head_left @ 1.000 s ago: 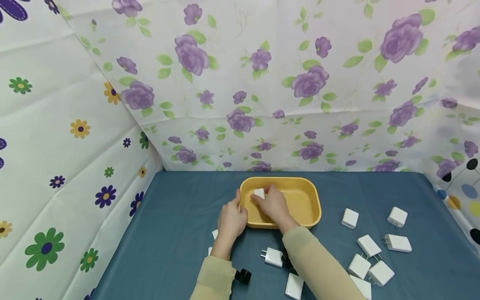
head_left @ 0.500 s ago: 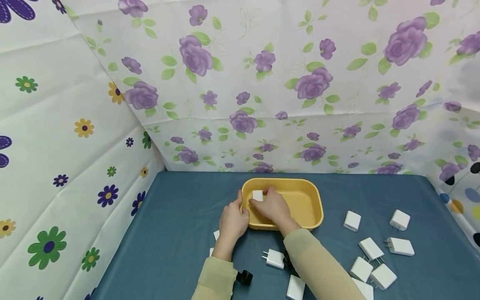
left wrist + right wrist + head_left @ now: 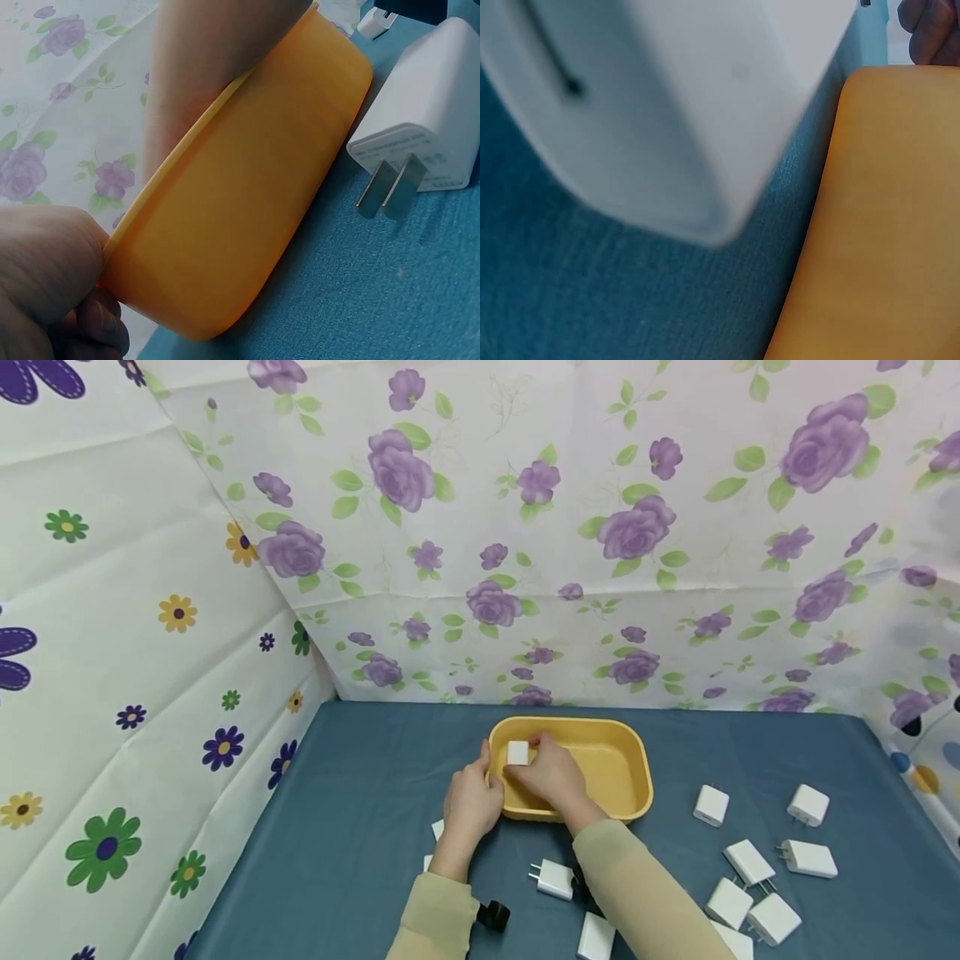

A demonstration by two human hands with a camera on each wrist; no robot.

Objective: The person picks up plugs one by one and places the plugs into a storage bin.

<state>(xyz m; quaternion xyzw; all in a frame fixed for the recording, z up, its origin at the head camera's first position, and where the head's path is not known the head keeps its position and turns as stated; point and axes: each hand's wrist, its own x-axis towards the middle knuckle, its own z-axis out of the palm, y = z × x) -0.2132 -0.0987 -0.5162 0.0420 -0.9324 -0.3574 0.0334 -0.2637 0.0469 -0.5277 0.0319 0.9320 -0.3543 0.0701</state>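
Observation:
A yellow plastic tray [image 3: 611, 768] stands near the back of the table. My left hand [image 3: 474, 799] grips its left end; the left wrist view shows that hand [image 3: 49, 274] at the rim beside the tray's outer wall [image 3: 225, 202]. Inside the tray, toward the left end, my right hand [image 3: 557, 778] pinches a white charger plug [image 3: 517, 752], whose lower part is hidden. The right wrist view does not show the right hand, only the tray's outer wall [image 3: 892, 217], a close blurred white charger [image 3: 742, 97] and a few fingers [image 3: 934, 30] of the left hand.
Several white chargers lie on the blue cloth at the right, such as one charger [image 3: 808, 858]. Between my forearms lie another charger [image 3: 555, 879] and one nearer charger [image 3: 596, 937]. Two more, like this charger [image 3: 438, 829], are partly hidden by the left arm. Flowered cloth [image 3: 450, 527] hangs behind.
The charger in my right hand has turned from tilted to straight inside the tray. My left hand keeps its place on the tray. The whole head view has shifted slightly.

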